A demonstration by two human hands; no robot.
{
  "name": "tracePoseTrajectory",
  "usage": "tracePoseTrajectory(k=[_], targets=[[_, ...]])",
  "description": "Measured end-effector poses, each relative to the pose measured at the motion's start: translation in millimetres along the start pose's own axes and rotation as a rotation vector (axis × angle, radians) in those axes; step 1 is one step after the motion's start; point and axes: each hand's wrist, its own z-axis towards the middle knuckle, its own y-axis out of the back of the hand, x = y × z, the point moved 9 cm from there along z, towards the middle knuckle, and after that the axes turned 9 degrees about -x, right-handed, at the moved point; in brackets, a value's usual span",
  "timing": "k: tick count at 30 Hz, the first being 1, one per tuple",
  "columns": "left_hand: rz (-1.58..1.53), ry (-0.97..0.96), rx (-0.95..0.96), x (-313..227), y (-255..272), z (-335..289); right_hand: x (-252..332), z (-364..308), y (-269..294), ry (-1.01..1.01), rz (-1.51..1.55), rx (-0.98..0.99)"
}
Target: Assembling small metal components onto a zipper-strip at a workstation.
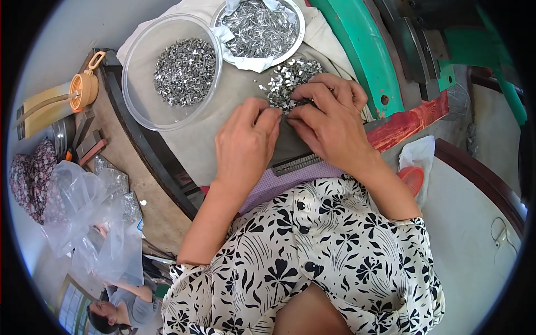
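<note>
My left hand [245, 139] is closed, with thumb and forefinger pinched together at the near left edge of a loose pile of small shiny metal pieces [285, 81]. What the pinch holds, if anything, is too small to make out. My right hand [335, 120] bends over the pile's right side, thumb and fingertips drawn together among the pieces. Its fingers hide whatever is between them. Both hands' fingertips are close to each other. Nearer my body, a dark strip with a row of small pieces [301, 163] lies along the edge of a purple cloth [290, 181].
Beyond my left hand stands a round clear plastic tub [134, 103] holding many grey metal pieces. Beside it a metal bowl [301, 33] holds thin shiny pins. A green machine frame [368, 61] borders the right. Plastic bags [89, 206] lie left; a person [125, 307] is at lower left.
</note>
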Motion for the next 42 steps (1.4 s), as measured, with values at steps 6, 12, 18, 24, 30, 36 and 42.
tracePoseTrajectory(k=[6,12,18,24,30,36,42], targets=[[0.006,0.04,-0.034,5,1,0,6,-17,27,-0.003,0.087,0.022],[0.056,0.001,-0.009,-4,5,-3,19,-50,15,0.033,0.115,0.123],[0.165,-0.013,0.005,-5,16,-26,34,-54,8,0.133,0.026,0.078],[-0.03,0.178,0.022,16,21,-38,28,-48,8,0.055,0.079,0.164],[-0.222,0.118,-0.018,12,32,-58,10,-27,17,0.0,0.001,0.046],[-0.223,0.062,0.032,-6,17,-71,7,-12,11,0.004,0.014,0.021],[-0.165,0.007,0.007,-11,13,-72,13,-6,2,0.004,0.062,0.039]])
